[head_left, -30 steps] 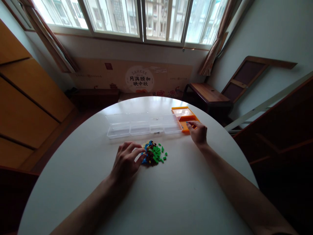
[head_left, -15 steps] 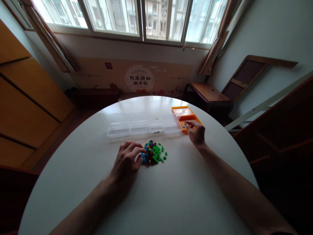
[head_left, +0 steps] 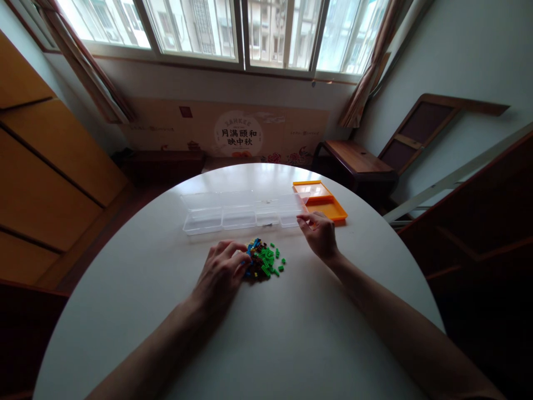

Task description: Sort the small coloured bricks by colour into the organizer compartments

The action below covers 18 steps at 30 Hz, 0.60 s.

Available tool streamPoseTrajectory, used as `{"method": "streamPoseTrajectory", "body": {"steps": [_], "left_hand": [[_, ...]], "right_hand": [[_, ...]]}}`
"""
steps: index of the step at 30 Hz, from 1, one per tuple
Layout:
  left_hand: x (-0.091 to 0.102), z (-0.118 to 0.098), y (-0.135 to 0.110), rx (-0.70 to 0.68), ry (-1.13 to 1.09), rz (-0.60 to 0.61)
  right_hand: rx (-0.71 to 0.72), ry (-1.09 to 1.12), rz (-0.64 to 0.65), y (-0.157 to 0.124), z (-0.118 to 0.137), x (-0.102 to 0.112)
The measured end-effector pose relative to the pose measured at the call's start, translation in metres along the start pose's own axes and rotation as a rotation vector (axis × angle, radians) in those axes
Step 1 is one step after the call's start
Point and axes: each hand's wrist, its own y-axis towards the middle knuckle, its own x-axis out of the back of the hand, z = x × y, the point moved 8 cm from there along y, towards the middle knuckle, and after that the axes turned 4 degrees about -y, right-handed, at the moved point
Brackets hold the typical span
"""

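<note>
A small heap of building bricks (head_left: 266, 260) in green, blue, brown and yellow lies mid-table. At its left edge, my left hand (head_left: 222, 266) has thumb and fingertips closed on blue bricks, which the fingers partly hide. My right hand (head_left: 320, 234) hovers by the right end of a clear plastic compartment box (head_left: 239, 219), thumb and forefinger pinched together. Whatever may be between those fingertips is too small to make out. Just behind the right hand lies an orange tray (head_left: 333, 209) with its lid (head_left: 310, 189) folded back.
Everything lies on a round white table (head_left: 291, 333). The clear box has its lid raised at the back. A few green bricks (head_left: 281, 268) are scattered right of the heap. Beyond the table stand a wooden bench (head_left: 358, 155) and a windowed wall.
My right hand has moved left and slightly toward me, from over the orange tray to the clear box's corner. My left fingers have drawn closer together at the heap.
</note>
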Motion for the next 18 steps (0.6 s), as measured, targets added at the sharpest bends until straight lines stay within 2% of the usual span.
{"method": "streamPoseTrajectory", "body": {"steps": [6, 8, 11, 14, 18], "left_hand": [[0.004, -0.002, 0.002, -0.016, -0.030, -0.032], [0.009, -0.005, 0.003, -0.044, -0.030, -0.088], [0.017, -0.012, 0.003, -0.098, -0.023, -0.184], [0.021, -0.020, 0.002, -0.147, -0.033, -0.226], [0.023, -0.028, 0.000, -0.195, -0.037, -0.243]], "right_hand": [[0.011, 0.096, 0.091, -0.007, 0.021, -0.010], [-0.005, 0.187, 0.193, -0.012, 0.029, -0.021], [-0.039, 0.361, 0.418, -0.025, 0.047, -0.042], [-0.024, 0.509, 0.594, -0.040, 0.070, -0.056], [-0.030, 0.643, 0.717, -0.052, 0.085, -0.065]]}}
